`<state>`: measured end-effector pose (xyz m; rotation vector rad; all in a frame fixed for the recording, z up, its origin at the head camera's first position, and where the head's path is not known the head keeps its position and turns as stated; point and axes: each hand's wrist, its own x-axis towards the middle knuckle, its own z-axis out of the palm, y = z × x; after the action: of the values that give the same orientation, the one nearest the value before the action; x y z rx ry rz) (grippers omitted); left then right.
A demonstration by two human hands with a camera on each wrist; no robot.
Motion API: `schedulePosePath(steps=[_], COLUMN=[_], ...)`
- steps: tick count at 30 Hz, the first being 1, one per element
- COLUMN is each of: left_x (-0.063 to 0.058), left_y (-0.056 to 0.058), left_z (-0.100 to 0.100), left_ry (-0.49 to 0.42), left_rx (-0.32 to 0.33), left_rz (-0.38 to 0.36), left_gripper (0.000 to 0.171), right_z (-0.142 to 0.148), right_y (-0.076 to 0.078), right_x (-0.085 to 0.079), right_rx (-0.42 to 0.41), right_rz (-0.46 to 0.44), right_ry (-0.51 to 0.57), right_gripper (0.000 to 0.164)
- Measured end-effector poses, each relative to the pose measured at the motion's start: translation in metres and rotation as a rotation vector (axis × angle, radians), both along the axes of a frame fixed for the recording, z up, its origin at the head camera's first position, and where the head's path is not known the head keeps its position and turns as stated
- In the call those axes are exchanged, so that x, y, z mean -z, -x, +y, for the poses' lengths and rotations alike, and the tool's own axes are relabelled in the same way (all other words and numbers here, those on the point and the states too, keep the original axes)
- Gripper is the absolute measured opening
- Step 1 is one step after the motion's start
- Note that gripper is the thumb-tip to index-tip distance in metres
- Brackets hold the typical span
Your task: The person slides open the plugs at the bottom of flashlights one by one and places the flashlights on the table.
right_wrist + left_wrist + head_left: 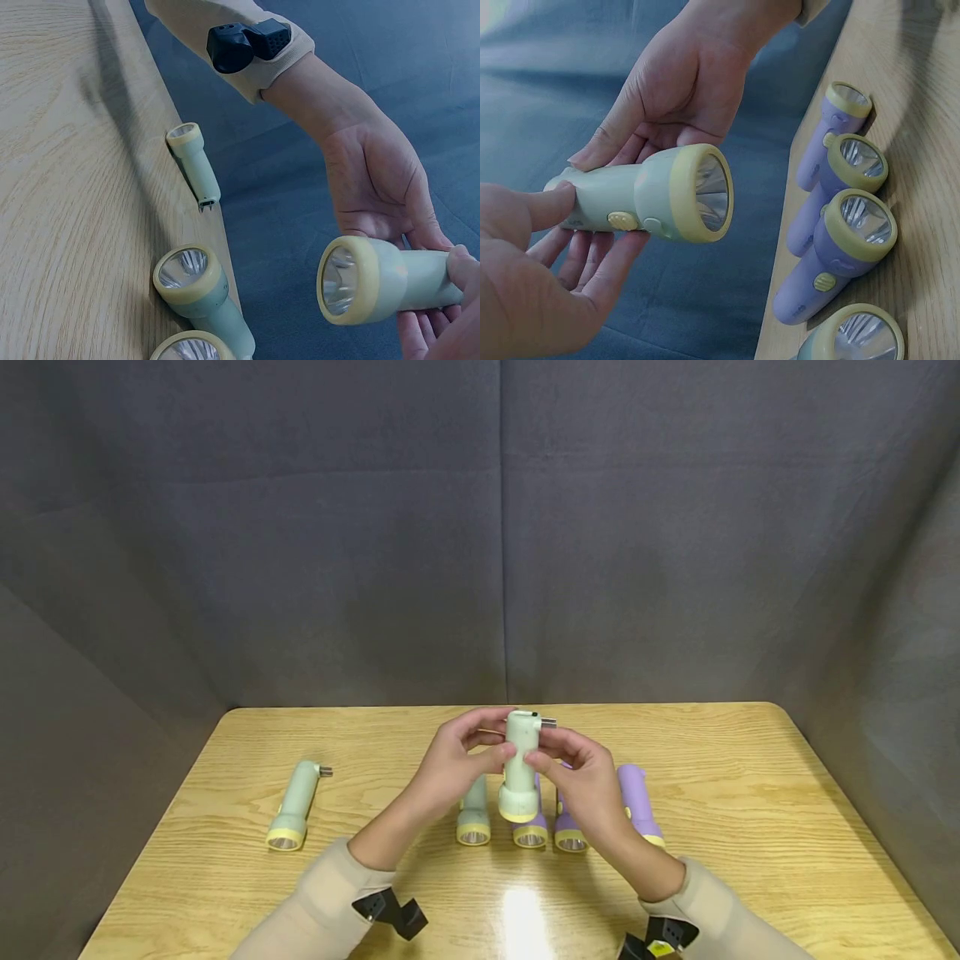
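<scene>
Both hands hold a pale green flashlight up over the table, its yellow-rimmed lens end pointing down toward me. Two metal plug prongs stick out sideways near its top. My left hand grips the barrel from the left, thumb on the front and fingers behind. From the other side my right hand pinches it with the thumb on the barrel. In the left wrist view a ribbed yellow switch shows on the body of the held flashlight.
On the wooden table, below the hands, lie another green flashlight and several purple ones, including a purple flashlight at the right. Farther left lies a green flashlight with its prongs out. A dark cloth hangs behind the table.
</scene>
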<state>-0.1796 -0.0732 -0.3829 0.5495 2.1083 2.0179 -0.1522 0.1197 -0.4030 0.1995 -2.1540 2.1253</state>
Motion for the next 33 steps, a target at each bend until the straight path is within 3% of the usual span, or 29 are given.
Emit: schedulePosePath(steps=[5,14,22,33], left_x=[-0.002,-0.006,-0.007,-0.010], left_y=[-0.002,-0.001,0.003,0.004], left_z=[0.003,0.005,0.005,0.008], left_ry=[-0.017,-0.057,-0.068,-0.047], left_rx=[-0.044,-0.145,-0.212,-0.247], left_rz=[-0.045,-0.124,-0.151,-0.193], left_gripper=[0.044,0.041,0.042,0.041], right_z=[0.001,0.005,0.013,0.013], right_y=[-0.001,-0.004,-0.005,-0.009], right_x=[0.003,0.006,0.007,0.010], right_rx=[-0.020,-0.130,-0.279,-0.352], right_rz=[0.022,0.121,0.264,0.346], right_ry=[0.020,0.079,-0.086,-0.260], right_gripper=[0.035,0.040,0.063,0.096])
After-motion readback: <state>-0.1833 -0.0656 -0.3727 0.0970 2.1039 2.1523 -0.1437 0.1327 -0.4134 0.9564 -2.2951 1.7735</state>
